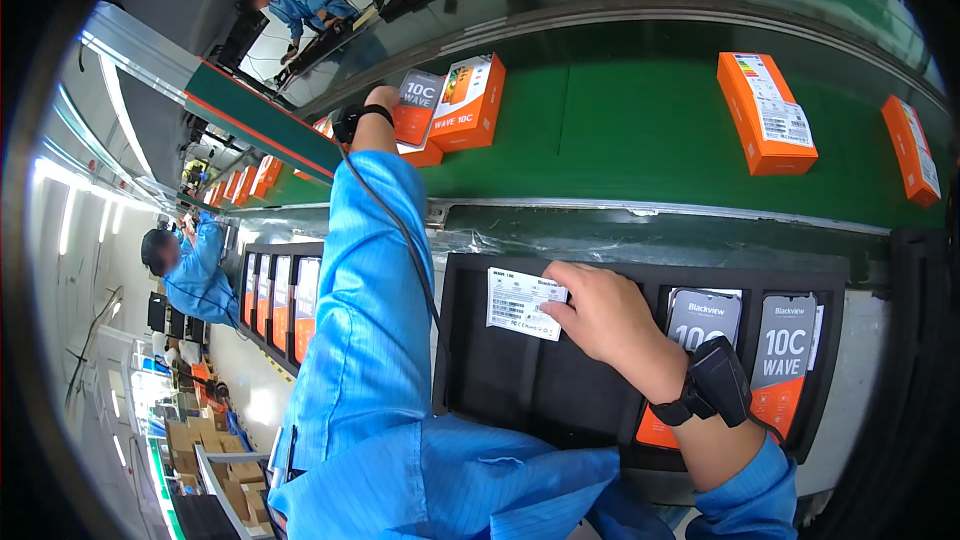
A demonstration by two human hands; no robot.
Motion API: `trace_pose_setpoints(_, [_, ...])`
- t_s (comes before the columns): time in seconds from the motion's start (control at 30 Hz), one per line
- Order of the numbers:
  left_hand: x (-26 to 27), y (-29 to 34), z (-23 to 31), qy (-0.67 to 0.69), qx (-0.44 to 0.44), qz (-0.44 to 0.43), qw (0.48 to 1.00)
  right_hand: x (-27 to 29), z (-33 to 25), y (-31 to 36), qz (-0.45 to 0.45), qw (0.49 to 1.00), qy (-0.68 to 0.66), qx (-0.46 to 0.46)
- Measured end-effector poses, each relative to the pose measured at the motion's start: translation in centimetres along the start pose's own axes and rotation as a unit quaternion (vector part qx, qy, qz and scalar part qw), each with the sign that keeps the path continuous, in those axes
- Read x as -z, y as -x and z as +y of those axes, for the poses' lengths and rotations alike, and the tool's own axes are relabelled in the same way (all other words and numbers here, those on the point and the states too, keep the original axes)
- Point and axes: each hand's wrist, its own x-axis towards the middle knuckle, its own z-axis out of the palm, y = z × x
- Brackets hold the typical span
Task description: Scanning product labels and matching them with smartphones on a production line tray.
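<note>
My right hand pinches a small white printed label sheet by its right edge, thumb in front. It is over a black compartment tray. Two phones with grey-and-orange printed film sit in the tray's right compartments; my right wrist partly covers the left one. My left arm stretches forward to the green belt. There my left hand is at the left side of another filmed phone, above an orange box. Its fingers are hidden, so its grip does not show. Both wrists wear black straps.
An orange box stands right beside the filmed phone. More orange boxes lie further right on the green conveyor belt. A second black tray with filmed phones is at the left. People in blue work beyond the belt and at the left.
</note>
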Motion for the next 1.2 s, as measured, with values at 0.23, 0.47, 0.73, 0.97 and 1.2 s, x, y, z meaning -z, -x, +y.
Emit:
trace_pose_setpoints(0.23, [-5.4, 14.0, 9.2, -0.280, -0.179, 0.108, 0.937, -0.3, 0.9, 0.0, 0.014, 1.000, 0.010, -0.017])
trace_pose_setpoints(0.47, [-14.9, 26.5, 21.5, -0.014, -0.211, 0.228, 0.950, -0.4, 0.3, -0.2, -0.017, 1.000, 0.012, -0.019])
trace_pose_setpoints(0.73, [-13.5, 29.2, 21.4, 0.036, -0.202, 0.149, 0.967, -0.5, 0.4, -0.5, -0.013, 0.999, 0.015, -0.047])
trace_pose_setpoints(0.97, [-13.3, 27.4, 19.8, 0.047, -0.170, 0.209, 0.962, -0.4, -0.5, -0.4, -0.042, 0.998, 0.018, -0.050])
trace_pose_setpoints(1.2, [-11.9, 33.6, 24.7, 0.057, -0.270, 0.142, 0.951, -0.1, 0.9, 0.2, -0.003, 0.998, 0.043, -0.036])
